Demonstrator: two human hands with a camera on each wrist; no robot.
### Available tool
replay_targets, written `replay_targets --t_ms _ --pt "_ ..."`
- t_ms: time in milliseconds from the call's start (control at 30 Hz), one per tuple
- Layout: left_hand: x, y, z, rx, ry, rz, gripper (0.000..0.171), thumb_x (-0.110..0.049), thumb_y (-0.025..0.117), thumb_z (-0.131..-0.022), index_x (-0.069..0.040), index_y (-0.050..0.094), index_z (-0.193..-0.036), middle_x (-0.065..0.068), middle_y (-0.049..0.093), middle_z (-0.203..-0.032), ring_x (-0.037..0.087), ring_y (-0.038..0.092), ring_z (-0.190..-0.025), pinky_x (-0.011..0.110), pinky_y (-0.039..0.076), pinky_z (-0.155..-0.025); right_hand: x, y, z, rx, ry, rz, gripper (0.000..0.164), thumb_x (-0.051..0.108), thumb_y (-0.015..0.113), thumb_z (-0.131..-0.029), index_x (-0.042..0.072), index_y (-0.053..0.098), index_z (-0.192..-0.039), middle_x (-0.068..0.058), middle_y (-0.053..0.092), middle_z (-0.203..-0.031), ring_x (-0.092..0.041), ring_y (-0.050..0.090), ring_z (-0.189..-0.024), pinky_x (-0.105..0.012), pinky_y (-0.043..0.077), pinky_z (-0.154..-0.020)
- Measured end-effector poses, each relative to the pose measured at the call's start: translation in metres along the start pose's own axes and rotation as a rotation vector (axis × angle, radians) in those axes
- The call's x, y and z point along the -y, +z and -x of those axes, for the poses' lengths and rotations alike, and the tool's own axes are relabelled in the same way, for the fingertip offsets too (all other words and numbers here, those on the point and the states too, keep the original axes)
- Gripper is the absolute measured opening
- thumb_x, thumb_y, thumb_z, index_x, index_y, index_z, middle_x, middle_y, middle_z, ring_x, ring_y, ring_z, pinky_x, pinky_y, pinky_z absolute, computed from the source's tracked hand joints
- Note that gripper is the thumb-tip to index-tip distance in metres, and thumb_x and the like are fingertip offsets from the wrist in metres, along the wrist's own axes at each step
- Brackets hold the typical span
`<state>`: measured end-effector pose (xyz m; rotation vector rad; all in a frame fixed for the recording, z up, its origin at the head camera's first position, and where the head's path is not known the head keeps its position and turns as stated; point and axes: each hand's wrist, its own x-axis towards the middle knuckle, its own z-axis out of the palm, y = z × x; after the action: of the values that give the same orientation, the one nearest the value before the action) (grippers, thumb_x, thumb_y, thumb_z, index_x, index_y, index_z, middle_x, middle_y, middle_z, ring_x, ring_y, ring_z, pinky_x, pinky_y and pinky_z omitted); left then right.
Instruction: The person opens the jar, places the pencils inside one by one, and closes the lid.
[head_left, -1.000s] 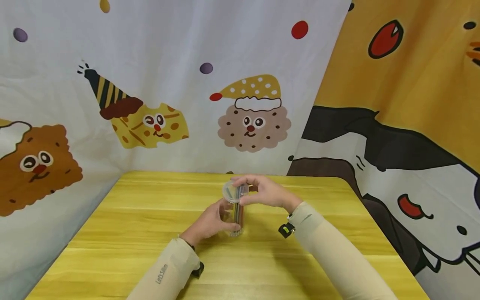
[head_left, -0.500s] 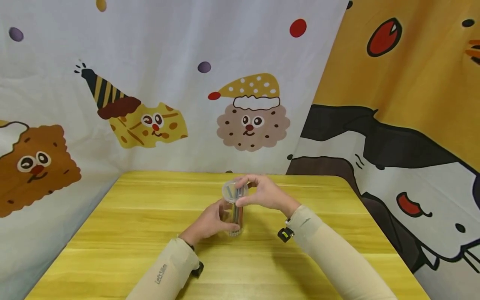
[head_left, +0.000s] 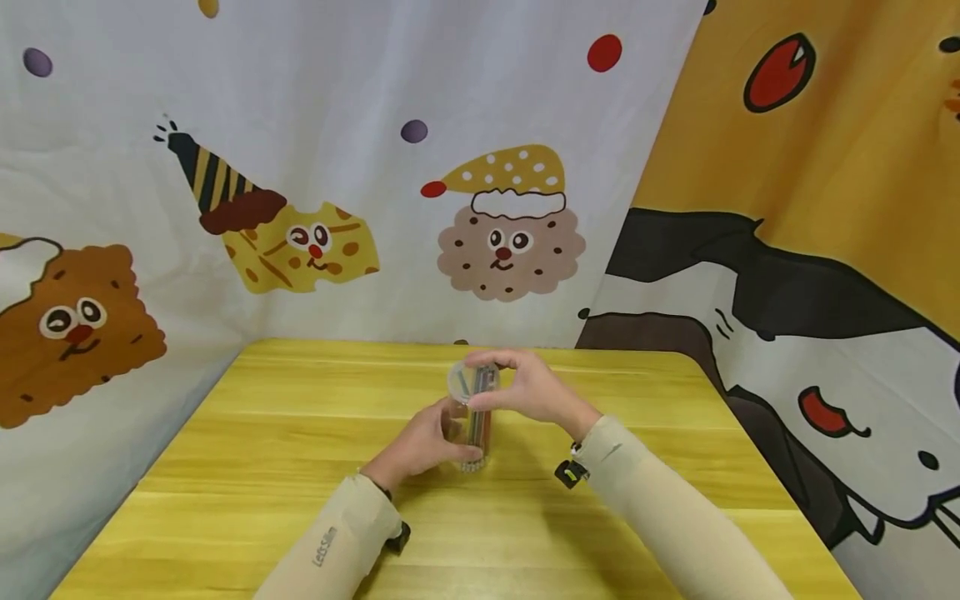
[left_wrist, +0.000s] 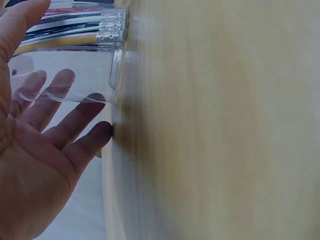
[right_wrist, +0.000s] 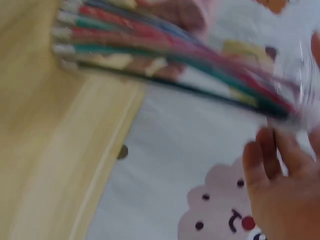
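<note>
A clear plastic jar (head_left: 477, 437) stands upright on the table, with several pencils inside. In the left wrist view the pencils (left_wrist: 75, 31) show metal-banded ends near the jar's base. My left hand (head_left: 422, 442) holds the jar low down, thumb on the near side and fingers round the far side, partly seen through the clear wall. My right hand (head_left: 531, 392) grips the round translucent lid (head_left: 461, 383) at the jar's top, between thumb and fingers. Blurred colored pencils (right_wrist: 170, 60) cross the right wrist view, where only part of the right hand (right_wrist: 285, 185) shows.
The yellow wood-grain table (head_left: 300, 400) reaches back to a white cartoon-printed curtain (head_left: 330, 100). An orange cartoon-print curtain (head_left: 750, 167) hangs at the right. A dark wrist device (head_left: 572, 473) hangs below the right wrist.
My right-hand fingers have shifted slightly around the lid. The jar and my left hand stay in nearly the same place, while the head view drifts a little.
</note>
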<state>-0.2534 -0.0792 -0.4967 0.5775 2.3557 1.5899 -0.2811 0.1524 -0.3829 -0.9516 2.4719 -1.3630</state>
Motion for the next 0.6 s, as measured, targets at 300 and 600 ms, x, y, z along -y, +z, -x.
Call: replay_targets --t_ms 300,600 --pt "0.001 0.0 -0.001 0.014 0.008 0.021 0.082 -0.028 0.09 -0.09 -0.033 0.045 -0.159 -0.001 0.066 -0.143 0.024 0.069 -0.123 0.055 0.056 -0.107 -0.002 -0.01 -0.005 0.125 -0.05 -0.006 0.054 0.028 0.086 -0.093 0.029 0.068 -0.144 0.006 0.055 -0.162 -0.023 0.055 -0.144 -0.051 0.047 -0.115" --pt "-0.001 -0.001 0.0 -0.005 -0.017 -0.01 0.085 -0.034 0.091 -0.088 -0.036 0.044 -0.159 0.0 0.063 -0.148 0.027 0.064 -0.129 0.057 0.054 -0.108 0.003 -0.001 -0.002 0.022 0.001 0.039 0.057 0.037 0.09 -0.089 0.033 0.07 -0.141 0.006 0.061 -0.156 -0.024 0.06 -0.136 -0.05 0.051 -0.112"
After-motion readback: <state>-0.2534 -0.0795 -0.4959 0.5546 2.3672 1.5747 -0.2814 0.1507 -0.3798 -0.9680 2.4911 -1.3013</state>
